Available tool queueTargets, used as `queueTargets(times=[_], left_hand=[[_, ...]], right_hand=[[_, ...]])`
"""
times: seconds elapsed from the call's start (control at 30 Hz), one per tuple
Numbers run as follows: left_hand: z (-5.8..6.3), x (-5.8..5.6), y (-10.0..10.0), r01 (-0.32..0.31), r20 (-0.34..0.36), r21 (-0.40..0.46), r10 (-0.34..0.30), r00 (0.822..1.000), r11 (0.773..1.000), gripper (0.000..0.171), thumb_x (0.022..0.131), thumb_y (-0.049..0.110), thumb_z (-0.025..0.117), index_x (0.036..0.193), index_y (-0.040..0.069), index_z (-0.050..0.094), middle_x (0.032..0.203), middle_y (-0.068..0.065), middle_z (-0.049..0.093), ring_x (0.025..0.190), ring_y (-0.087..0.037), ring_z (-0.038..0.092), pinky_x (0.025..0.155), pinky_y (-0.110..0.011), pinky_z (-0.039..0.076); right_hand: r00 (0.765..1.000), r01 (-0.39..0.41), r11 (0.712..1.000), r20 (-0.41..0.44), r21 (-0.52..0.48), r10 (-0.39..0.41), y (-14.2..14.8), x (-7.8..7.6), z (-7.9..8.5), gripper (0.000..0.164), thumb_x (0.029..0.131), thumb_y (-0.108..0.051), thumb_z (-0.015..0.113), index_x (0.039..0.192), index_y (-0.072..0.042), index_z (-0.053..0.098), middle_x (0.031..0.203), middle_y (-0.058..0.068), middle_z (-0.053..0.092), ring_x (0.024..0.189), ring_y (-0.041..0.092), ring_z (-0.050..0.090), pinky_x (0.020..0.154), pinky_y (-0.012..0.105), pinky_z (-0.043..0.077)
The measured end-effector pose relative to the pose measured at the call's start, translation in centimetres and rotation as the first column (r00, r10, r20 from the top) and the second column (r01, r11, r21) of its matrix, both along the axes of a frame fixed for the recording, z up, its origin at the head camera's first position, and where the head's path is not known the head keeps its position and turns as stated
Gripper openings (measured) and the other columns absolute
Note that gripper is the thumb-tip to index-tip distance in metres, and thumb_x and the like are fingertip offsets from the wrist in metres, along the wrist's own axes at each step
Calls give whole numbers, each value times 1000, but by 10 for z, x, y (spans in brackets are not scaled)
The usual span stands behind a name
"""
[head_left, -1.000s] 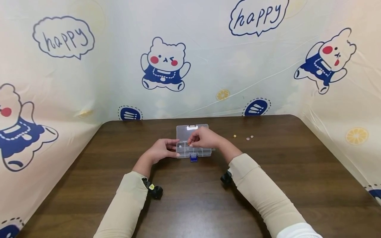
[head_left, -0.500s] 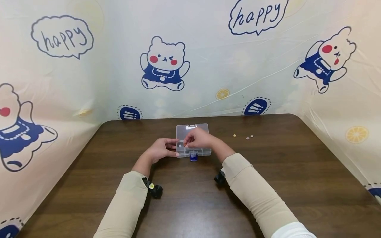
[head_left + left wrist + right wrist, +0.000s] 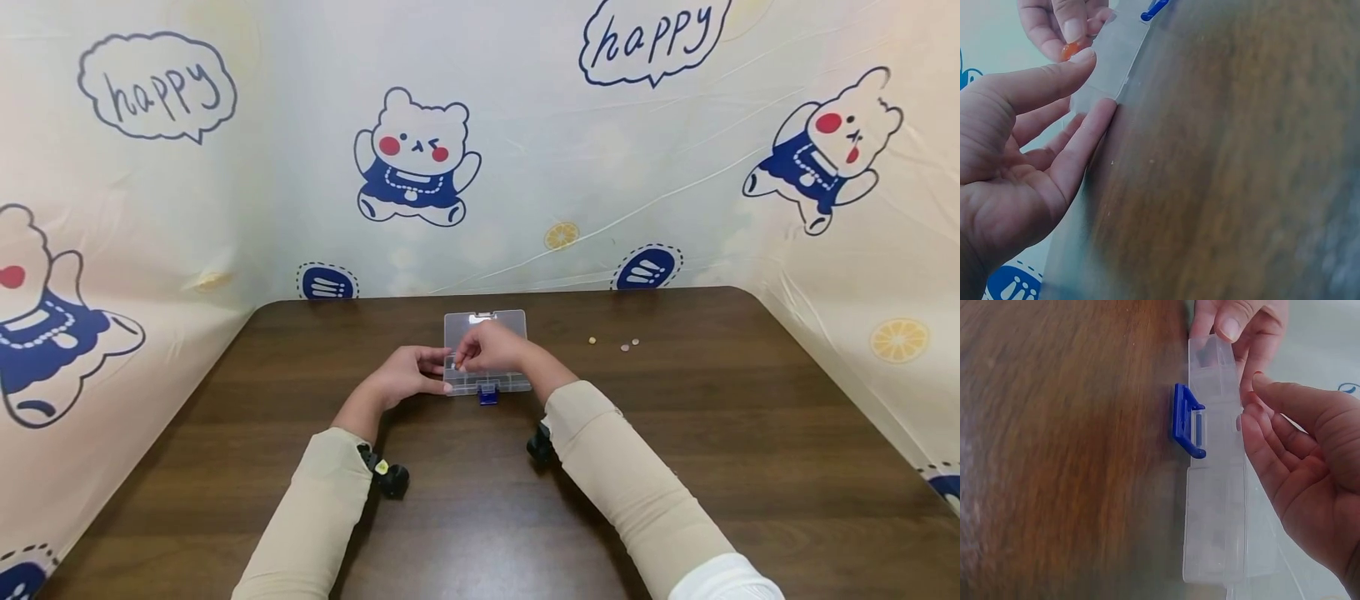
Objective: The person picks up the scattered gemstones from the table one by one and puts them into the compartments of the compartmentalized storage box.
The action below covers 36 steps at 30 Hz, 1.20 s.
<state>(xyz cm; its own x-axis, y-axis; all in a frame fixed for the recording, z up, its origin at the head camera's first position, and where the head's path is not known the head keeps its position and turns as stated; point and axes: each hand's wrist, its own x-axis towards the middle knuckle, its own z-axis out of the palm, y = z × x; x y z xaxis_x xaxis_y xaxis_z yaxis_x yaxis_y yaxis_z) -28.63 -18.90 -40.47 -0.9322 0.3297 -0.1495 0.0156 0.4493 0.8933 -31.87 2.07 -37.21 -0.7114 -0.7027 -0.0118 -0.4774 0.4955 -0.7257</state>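
A clear plastic compartment box (image 3: pixel 513 382) sits with its lid (image 3: pixel 459 327) raised and its blue latch (image 3: pixel 1184 422) toward me. My left hand (image 3: pixel 403 377) grips the box's left end, thumb at the front corner and other fingers behind. Over the left rear compartments, my right hand (image 3: pixel 491 346) pinches a small shiny orange bead (image 3: pixel 1070 50) between thumb and fingertips. In the head view those fingers hide the bead and part of the box. A small white piece (image 3: pixel 452 365) shows inside the left compartment.
To the right of the box, a small yellow piece (image 3: pixel 592 340) and two pale pieces, one nearer (image 3: pixel 625 348) and one farther (image 3: pixel 635 342), lie on the brown wooden table (image 3: pixel 712 400). Printed cloth (image 3: pixel 525 167) hangs behind and at both sides.
My right hand has moved left across the box with the orange bead, from near the middle compartments to the left one. My left hand has kept its place at the box's end.
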Motion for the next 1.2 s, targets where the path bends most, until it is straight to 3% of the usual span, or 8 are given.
queueTargets(times=[0.07, 0.23, 0.3, 0.47, 0.73, 1.2], left_hand=[[7, 4, 2, 9, 0, 4, -9, 1000, 1000, 67, 77, -1, 81, 138, -1, 52, 123, -22, 61, 109, -31, 59, 88, -35, 53], [3, 3, 2, 6, -19, 6, -6, 1000, 1000, 66, 76, 0, 82, 136, 0, 55, 120, -19, 64, 106, -28, 61, 86, -33, 53], [-5, -2, 1, -1, -21, 5, 1, 1000, 1000, 67, 76, 1, 83, 137, 3, 55, 119, -16, 64, 106, -26, 61, 86, -33, 53], [-3, -2, 2, -9, -19, -4, 9, 1000, 1000, 68, 75, 3, 84, 137, 4, 55, 118, -16, 64, 104, -26, 61, 87, -34, 53], [-3, 0, 0, -10, -23, -23, 9, 1000, 1000, 68, 75, 5, 84, 137, 6, 56, 117, -14, 64, 103, -26, 61, 88, -35, 53], [-3, -1, 0, -13, -20, -7, 13, 1000, 1000, 69, 75, 3, 84, 137, 4, 55, 121, -16, 63, 105, -27, 60, 90, -36, 52]], right_hand=[[1000, 3, 1000, 14, -3, -3, -1, 0, 0, 8, 85, 5, 69, 90, 0, 72, 81, 4, 71, 70, 17, 64, 63, 25, 53], [1000, 10, 1000, 5, -14, -10, -1, 0, -4, 8, 85, 4, 71, 92, 2, 73, 80, 6, 71, 70, 14, 64, 64, 23, 53], [1000, 7, 1000, -9, -22, -7, 0, 0, -5, 9, 84, 3, 71, 94, 4, 73, 81, 7, 72, 70, 9, 63, 65, 22, 54], [999, 3, 998, -47, -59, -6, 8, 2, -6, 16, 84, 2, 73, 100, 5, 73, 86, 7, 72, 77, 12, 65, 71, 23, 54], [994, 74, 992, -73, -105, -82, 21, 9, -6, 19, 84, -6, 76, 102, -1, 74, 84, 0, 69, 79, 14, 62, 77, 25, 53], [975, 190, 965, -81, -179, -207, 52, 25, -3, 22, 84, -10, 78, 103, -1, 73, 86, 0, 67, 80, 17, 60, 76, 29, 53]])
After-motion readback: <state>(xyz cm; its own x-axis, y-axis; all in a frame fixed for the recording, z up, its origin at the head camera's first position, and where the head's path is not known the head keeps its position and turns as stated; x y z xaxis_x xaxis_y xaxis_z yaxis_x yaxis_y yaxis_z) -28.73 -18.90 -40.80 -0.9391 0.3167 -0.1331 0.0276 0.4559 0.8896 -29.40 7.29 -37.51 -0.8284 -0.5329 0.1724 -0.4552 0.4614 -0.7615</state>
